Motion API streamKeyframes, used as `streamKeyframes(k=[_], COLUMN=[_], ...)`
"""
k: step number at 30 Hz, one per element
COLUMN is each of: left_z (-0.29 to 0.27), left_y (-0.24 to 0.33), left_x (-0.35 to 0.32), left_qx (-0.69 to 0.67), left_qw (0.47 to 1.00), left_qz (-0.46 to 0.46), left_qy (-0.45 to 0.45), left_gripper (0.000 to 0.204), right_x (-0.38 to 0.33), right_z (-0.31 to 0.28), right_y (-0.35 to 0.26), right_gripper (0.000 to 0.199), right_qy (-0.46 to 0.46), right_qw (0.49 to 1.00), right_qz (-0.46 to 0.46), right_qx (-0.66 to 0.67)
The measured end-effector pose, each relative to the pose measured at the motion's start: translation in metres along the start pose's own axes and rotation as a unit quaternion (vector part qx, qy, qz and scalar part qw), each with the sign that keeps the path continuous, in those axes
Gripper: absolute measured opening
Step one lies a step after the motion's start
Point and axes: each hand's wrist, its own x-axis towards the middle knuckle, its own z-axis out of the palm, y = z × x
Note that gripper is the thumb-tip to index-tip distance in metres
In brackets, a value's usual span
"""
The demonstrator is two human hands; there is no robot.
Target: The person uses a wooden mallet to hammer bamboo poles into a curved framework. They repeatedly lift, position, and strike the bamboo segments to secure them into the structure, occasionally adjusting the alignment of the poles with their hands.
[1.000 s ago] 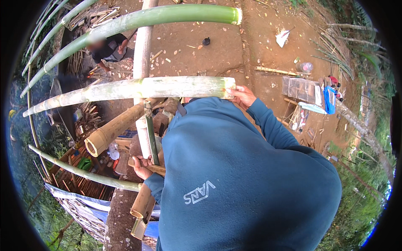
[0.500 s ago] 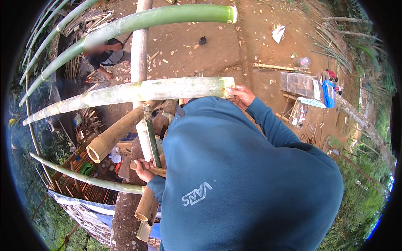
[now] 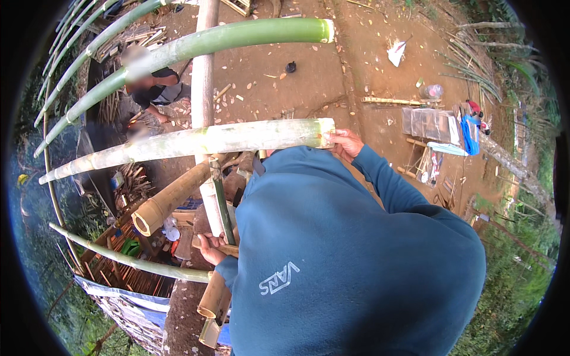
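Note:
My right hand (image 3: 345, 144) grips the cut end of a pale, whitish-green bamboo pole (image 3: 237, 137), which runs from in front of my chest out to the left. Lower down on the left, my left hand (image 3: 212, 248) is closed round a short tan bamboo piece (image 3: 229, 250), beside the foot of a narrow green bamboo strip (image 3: 222, 199). That strip stands against a thick pale upright pole (image 3: 203, 89). A tan bamboo pole (image 3: 175, 199) with an open end juts out to the left, under the pale one. My blue sleeves and body hide part of the poles.
A thicker green bamboo pole (image 3: 255, 34) lies beyond, with several more at the far left. A thin green pole (image 3: 130, 259) crosses lower left. Far below, a person (image 3: 157, 86) crouches on brown ground. Clear plastic boxes (image 3: 428, 124) and blue cloth (image 3: 469, 135) are at right.
The whole view has shifted slightly, with the poles and ground a little lower and to the right. Both hands keep their grips. The crouching person's pose has changed little.

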Motion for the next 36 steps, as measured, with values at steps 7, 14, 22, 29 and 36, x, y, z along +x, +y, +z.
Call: streamKeyframes(k=[7,14,22,29,36], left_z=[-0.005,-0.003,-0.009,-0.014,-0.006], left_y=[-0.002,0.001,-0.001,-0.002,0.006], left_x=[0.001,0.001,0.009,0.011,0.013], left_qx=[-0.002,0.016,0.024,0.009,0.025], left_qw=[1.0,1.0,0.999,0.999,0.999], left_qz=[-0.006,-0.011,-0.025,-0.049,-0.012], left_qy=[-0.013,-0.002,0.004,0.011,-0.044], left_gripper=[0.037,0.037,0.038,0.039,0.038], right_x=[-0.01,-0.013,0.05,0.057,0.048], right_z=[-0.014,-0.021,-0.07,-0.05,-0.012], right_y=[-0.008,-0.005,0.011,0.005,-0.003], right_gripper=[0.033,0.044,0.112,0.109,0.109], right_qy=[0.0,0.024,0.283,0.251,0.273], right_qw=[1.0,0.999,0.944,0.959,0.95], right_qz=[-0.006,0.003,-0.167,-0.134,-0.152], right_qx=[-0.005,-0.038,-0.002,0.024,0.005])
